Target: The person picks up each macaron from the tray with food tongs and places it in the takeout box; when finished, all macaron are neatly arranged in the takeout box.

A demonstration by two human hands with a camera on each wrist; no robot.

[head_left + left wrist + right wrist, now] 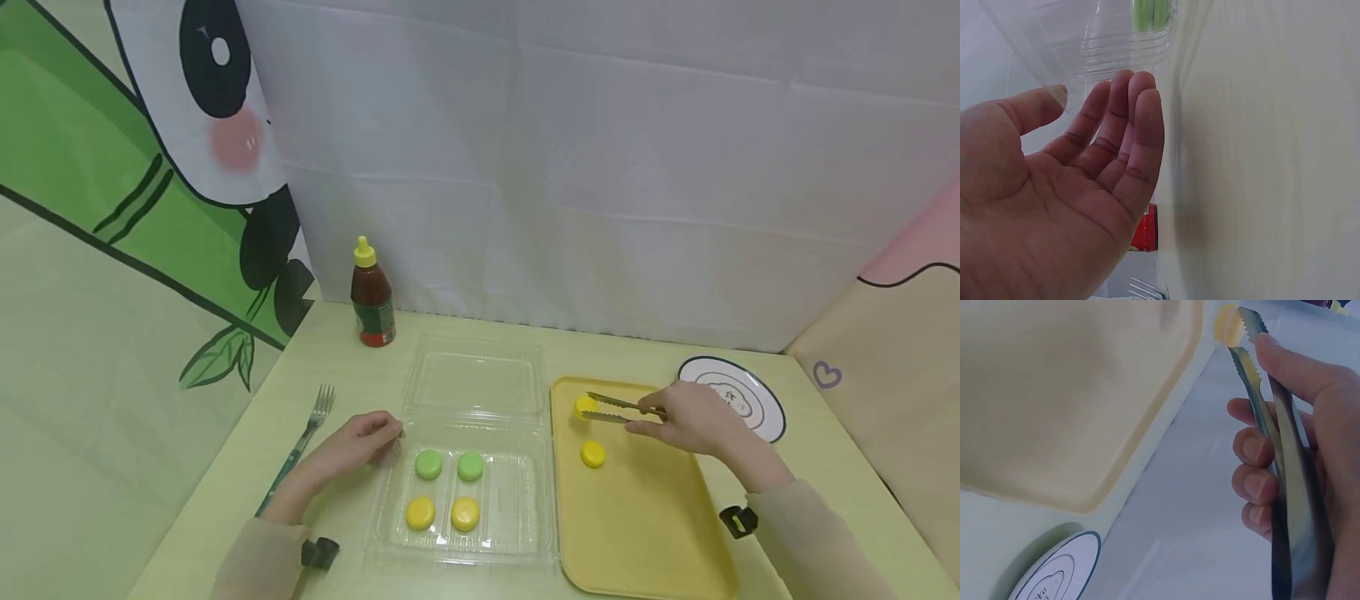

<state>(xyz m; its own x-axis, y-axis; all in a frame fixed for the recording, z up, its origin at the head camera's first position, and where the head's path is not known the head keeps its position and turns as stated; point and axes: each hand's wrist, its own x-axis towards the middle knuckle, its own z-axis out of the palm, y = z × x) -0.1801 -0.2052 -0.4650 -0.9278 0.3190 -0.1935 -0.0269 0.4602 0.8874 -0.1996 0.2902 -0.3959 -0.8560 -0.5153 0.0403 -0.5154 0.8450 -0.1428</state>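
My right hand (693,417) grips metal tongs (1282,444) over the yellow tray (637,525). At the tips of the tongs is a yellow macaron (585,407), which looks raised off the tray in the right wrist view. A second yellow macaron (592,454) lies on the tray just below it. My left hand (367,442) is at the left edge of the clear plastic box (517,500). In the left wrist view, its thumb touches the rim, and its fingers are loosely bent. Two green macarons (428,464) and two yellow macarons (465,514) sit inside the box.
The box's lid (476,375) lies folded back behind it. A fork (303,437) rests left of my left hand. A sauce bottle (372,300) with a yellow cap stands at the back left. Behind my right hand is a white plate (761,400) with a dark rim.
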